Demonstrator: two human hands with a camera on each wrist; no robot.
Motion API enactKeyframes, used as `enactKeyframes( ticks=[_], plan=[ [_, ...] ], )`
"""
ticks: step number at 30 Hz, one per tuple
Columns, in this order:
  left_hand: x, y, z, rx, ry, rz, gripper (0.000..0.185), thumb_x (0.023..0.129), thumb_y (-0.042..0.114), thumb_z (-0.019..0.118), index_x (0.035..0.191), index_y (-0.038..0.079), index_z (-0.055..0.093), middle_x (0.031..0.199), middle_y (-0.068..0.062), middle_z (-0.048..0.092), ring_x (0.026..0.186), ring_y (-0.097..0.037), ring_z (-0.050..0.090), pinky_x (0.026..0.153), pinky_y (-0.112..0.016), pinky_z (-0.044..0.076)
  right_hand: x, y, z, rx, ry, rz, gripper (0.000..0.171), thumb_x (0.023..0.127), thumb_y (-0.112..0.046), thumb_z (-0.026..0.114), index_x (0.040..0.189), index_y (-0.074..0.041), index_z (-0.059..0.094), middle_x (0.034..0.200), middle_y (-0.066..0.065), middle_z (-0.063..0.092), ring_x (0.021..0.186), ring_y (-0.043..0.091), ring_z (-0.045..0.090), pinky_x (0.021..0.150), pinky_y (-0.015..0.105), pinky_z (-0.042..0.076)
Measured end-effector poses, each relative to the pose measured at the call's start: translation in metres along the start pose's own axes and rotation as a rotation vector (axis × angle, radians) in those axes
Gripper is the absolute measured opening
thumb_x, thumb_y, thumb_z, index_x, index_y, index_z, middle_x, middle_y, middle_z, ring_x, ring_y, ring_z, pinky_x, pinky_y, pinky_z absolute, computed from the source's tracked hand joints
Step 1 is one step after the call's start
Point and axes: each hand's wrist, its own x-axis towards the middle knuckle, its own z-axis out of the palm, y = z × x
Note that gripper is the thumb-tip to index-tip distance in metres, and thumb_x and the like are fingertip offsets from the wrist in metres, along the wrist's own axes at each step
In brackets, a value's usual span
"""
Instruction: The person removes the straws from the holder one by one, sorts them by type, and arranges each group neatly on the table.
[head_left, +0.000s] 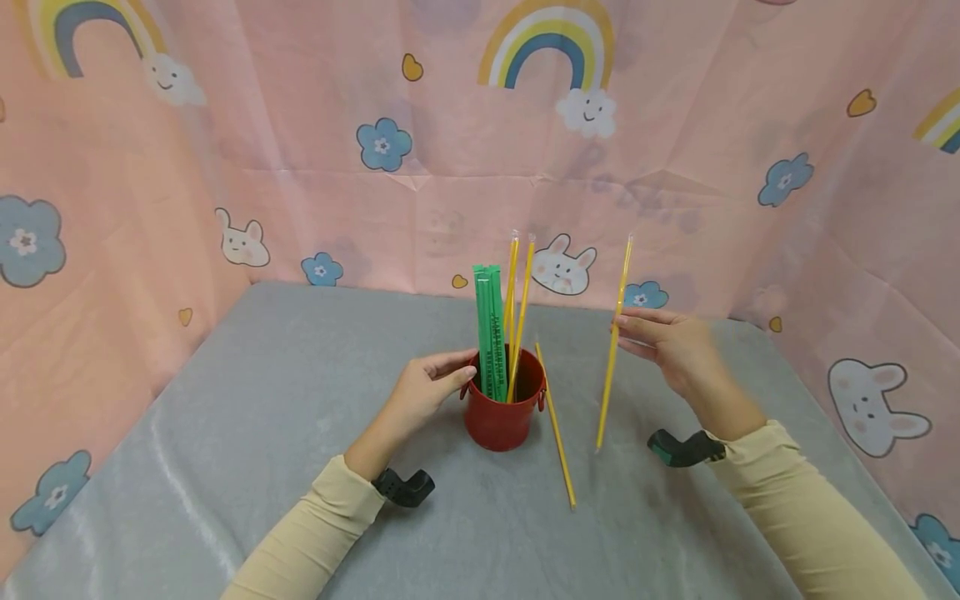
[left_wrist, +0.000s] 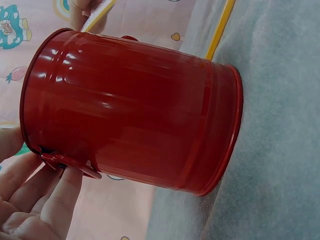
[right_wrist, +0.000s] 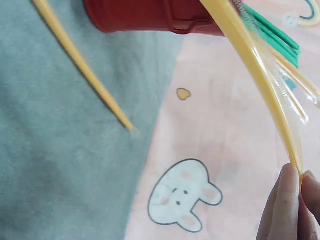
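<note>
Only unreadably small dark print along the green wrapped straws [head_left: 491,333].

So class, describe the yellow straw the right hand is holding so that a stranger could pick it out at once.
Start at the red metal bucket in the middle of the grey table. To its right, the right hand pinches one wrapped yellow straw nearly upright. Unlike the others, it neither stands in the bucket nor lies flat on the table.
</note>
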Motion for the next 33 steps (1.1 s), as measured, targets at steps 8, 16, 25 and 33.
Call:
enactKeyframes(
  ticks=[8, 16, 25, 33],
  plan=[
    [0.0, 0.001, 0.0, -0.008, 0.0, 0.006, 0.041, 0.097, 0.018, 0.065, 0.135, 0.006, 0.062, 0.135, -0.012, 0.064, 0.126, -0.024, 0.061, 0.106, -0.04, 0.05, 0.008, 0.015, 0.003, -0.11, -0.008, 0.081, 0.017, 0.093, -0.009, 0.069, 0.085, -0.022, 0.077, 0.083, -0.01, 0.076, 0.081, 0.003, 0.073, 0.078, 0.023, 0.06],
    [0.001, 0.001, 0.001, -0.009, 0.003, 0.0, 0.04, 0.097, 0.018, 0.066, 0.135, 0.006, 0.062, 0.135, -0.011, 0.064, 0.126, -0.024, 0.061, 0.107, -0.04, 0.049, 0.015, 0.021, 0.006, -0.224, -0.005, 0.142, 0.053, 0.095, -0.013, 0.067, 0.14, 0.01, 0.049, 0.083, -0.013, 0.074, 0.082, 0.002, 0.072, 0.08, 0.023, 0.06],
    [-0.001, 0.001, 0.0, 0.003, 0.004, -0.005, 0.041, 0.097, 0.02, 0.066, 0.136, 0.008, 0.062, 0.136, -0.01, 0.064, 0.127, -0.023, 0.061, 0.107, -0.04, 0.049, 0.021, 0.035, 0.01, -0.252, -0.038, 0.197, 0.055, 0.095, -0.013, 0.068, 0.14, 0.012, 0.048, 0.091, -0.006, 0.076, 0.085, 0.006, 0.073, 0.09, 0.031, 0.057],
    [-0.001, 0.003, 0.002, -0.029, 0.011, 0.002, 0.04, 0.096, 0.016, 0.066, 0.135, 0.005, 0.062, 0.134, -0.012, 0.065, 0.124, -0.024, 0.062, 0.105, -0.038, 0.051, 0.025, 0.054, 0.011, -0.267, -0.105, 0.233, 0.052, 0.094, -0.011, 0.069, 0.137, 0.014, 0.051, 0.092, -0.002, 0.076, 0.084, 0.008, 0.073, 0.09, 0.034, 0.057]
  ],
)
